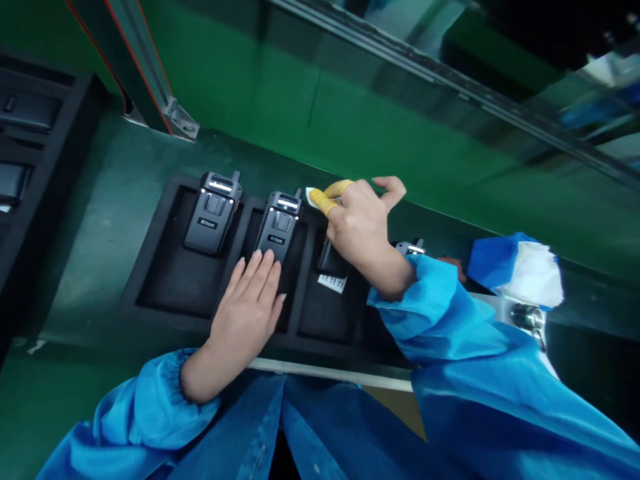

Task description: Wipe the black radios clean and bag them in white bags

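Observation:
Several black handheld radios rest in the black foam tray (175,303). My left hand (250,300) lies with fingers stretched flat on the lower part of the second radio (277,230), marked "Riton". To its left, another radio (209,213) with the same mark leans at the far end of its slot. My right hand (360,220), with yellow covers on its fingertips, pinches a small white wipe (311,196). Below that hand a third radio (332,257) is partly hidden, with a white printed label (332,283) at its lower end. A fourth radio (412,247) shows only its top behind my right wrist.
At far left stands another foam tray (75,127) holding dark devices. A metal post (145,67) rises from the green bench behind the radios. On the right are a blue-and-white bundle (530,270) and a bottle with a metal top (529,317).

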Demonstrator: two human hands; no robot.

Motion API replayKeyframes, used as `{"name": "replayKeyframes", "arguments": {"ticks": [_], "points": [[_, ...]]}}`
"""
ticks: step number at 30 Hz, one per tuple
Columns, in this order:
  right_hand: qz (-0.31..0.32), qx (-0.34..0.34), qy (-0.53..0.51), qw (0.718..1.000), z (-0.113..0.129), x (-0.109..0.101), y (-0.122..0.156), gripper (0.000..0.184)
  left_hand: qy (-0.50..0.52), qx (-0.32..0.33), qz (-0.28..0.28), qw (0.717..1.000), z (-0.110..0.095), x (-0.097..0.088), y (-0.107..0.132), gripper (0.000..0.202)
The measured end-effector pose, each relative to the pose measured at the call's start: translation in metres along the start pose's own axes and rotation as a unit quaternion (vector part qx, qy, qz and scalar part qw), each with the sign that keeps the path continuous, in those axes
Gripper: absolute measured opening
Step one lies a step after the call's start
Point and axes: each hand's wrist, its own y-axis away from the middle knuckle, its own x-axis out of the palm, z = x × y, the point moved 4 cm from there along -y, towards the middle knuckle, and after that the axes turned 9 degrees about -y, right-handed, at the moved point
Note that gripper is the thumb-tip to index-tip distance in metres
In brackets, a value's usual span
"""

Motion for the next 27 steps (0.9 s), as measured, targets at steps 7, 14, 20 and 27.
{"name": "replayKeyframes", "arguments": {"ticks": [7,14,20,27], "points": [[0.02,-0.029,0.013,0.999,0.039,0.012,-0.021,0.041,-0.019,0.011,0.008,1.0,0.001,-0.002,-0.001,0.042],[-0.01,0.019,0.021,1.0,0.015,0.001,-0.001,0.039,-0.024,0.006,0.0,1.0,-0.001,-0.005,-0.003,0.037],[0.005,-0.007,-0.001,1.0,0.032,0.0,-0.016,0.038,-0.029,0.004,-0.005,1.0,-0.001,-0.004,-0.004,0.037],[0.028,-0.016,0.016,0.999,0.023,0.001,-0.034,0.048,-0.024,0.005,-0.007,1.0,-0.001,-0.003,-0.002,0.038]]}}
